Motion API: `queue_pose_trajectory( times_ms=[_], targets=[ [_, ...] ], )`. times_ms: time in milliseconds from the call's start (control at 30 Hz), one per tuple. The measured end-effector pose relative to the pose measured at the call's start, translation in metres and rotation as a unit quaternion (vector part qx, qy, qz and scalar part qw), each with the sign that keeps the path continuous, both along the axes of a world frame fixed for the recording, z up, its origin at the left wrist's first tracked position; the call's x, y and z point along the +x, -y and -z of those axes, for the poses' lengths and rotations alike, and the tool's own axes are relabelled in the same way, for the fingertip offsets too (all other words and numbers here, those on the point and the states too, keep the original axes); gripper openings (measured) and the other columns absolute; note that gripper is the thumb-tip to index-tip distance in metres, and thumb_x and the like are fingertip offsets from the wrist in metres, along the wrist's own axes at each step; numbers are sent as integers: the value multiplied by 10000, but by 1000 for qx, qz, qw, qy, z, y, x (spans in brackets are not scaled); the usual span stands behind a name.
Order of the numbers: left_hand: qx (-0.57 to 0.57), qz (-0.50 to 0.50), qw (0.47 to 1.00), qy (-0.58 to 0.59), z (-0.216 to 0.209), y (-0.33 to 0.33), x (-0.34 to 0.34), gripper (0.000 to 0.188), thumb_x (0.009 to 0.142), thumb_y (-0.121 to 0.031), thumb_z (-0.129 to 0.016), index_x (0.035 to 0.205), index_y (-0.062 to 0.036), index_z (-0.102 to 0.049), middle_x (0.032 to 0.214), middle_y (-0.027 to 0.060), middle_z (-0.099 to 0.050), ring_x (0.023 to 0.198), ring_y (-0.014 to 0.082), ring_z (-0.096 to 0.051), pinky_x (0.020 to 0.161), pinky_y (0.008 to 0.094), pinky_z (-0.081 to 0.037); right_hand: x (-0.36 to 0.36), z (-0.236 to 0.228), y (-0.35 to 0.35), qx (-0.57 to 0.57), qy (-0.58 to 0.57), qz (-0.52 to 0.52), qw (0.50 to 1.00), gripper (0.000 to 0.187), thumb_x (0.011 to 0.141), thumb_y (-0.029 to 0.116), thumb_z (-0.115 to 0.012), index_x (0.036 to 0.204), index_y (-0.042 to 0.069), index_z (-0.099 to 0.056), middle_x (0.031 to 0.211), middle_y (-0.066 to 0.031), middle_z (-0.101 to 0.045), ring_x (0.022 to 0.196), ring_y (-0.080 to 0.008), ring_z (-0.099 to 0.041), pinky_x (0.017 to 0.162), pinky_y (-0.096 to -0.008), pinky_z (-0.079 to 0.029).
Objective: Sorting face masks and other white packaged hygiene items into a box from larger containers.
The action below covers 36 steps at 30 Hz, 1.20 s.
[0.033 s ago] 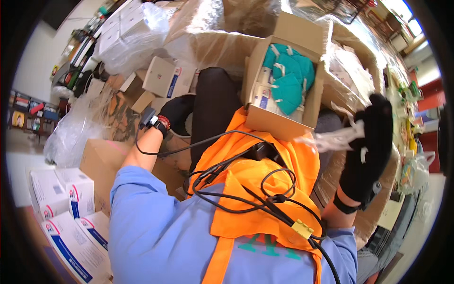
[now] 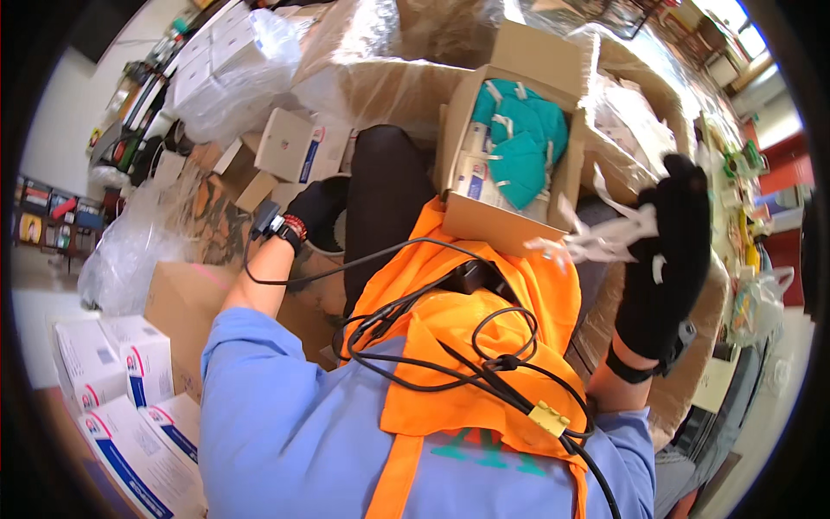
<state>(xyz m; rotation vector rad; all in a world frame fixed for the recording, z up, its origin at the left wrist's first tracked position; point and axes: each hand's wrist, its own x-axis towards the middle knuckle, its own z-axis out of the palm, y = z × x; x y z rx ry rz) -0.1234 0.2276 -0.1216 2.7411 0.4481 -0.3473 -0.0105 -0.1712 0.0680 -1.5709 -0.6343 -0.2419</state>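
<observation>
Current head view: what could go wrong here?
The open carton of teal masks appears propped over the legs; it could tip.
White strips trailing from the right hand might catch on the carton.
The loose black cable by the left hand could snag.

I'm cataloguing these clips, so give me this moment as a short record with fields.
left hand: black-gloved, at the mouth of a round container; grip hidden
right hand: black-gloved, raised, holding crumpled white strips
center: open cardboard box with teal masks inside
lower left: white cartons with blue bands
clothing: orange apron over blue shirt
</observation>
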Motion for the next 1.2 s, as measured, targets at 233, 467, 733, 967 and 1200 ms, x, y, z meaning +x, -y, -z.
queue_pose_trajectory(
  times_ms=[233,467,733,967,1200],
  targets=[
    [-284,32,915,285,-60,17,84,382,904,-185,-599,1235,3,-568,1180,157,-629,1094,254,-605,936,328,-470,27,5,-28,19,50,-113,992,638,850,-101,-532,1447,84,-403,1372,-130,-525,1022,-148,-575,824,-235,-489],
    [-487,292,808,160,-126,172,105,482,845,-79,-705,1290,-11,-531,1230,102,-592,1132,187,-557,957,319,-471,39,7,-40,86,-42,-73,993,494,910,-17,-508,1396,17,-426,1322,-113,-538,1008,-124,-559,849,-233,-485],
    [-674,202,710,34,-107,208,126,340,933,-80,-609,1257,-20,-528,1143,84,-635,1032,138,-608,936,283,-495,51,13,-27,171,-118,-25,978,320,991,86,-476,1288,2,-564,931,21,-539,764,-41,-515,666,-183,-437],
    [-882,115,449,-85,-79,202,135,345,1004,-156,-462,1274,57,-471,1156,231,-610,1054,349,-629,962,441,-507,84,28,0,184,-225,-50,956,416,971,61,-472,1384,14,-447,1389,-129,-498,908,-138,-546,784,-262,-479],
    [-869,124,471,-87,-79,205,127,415,1009,-247,-416,1318,28,-447,1213,242,-592,1068,378,-626,899,486,-536,75,23,-15,321,-275,-55,905,352,995,209,-501,1274,-1,-545,1018,-28,-558,695,-97,-491,639,-238,-435]
  ],
)
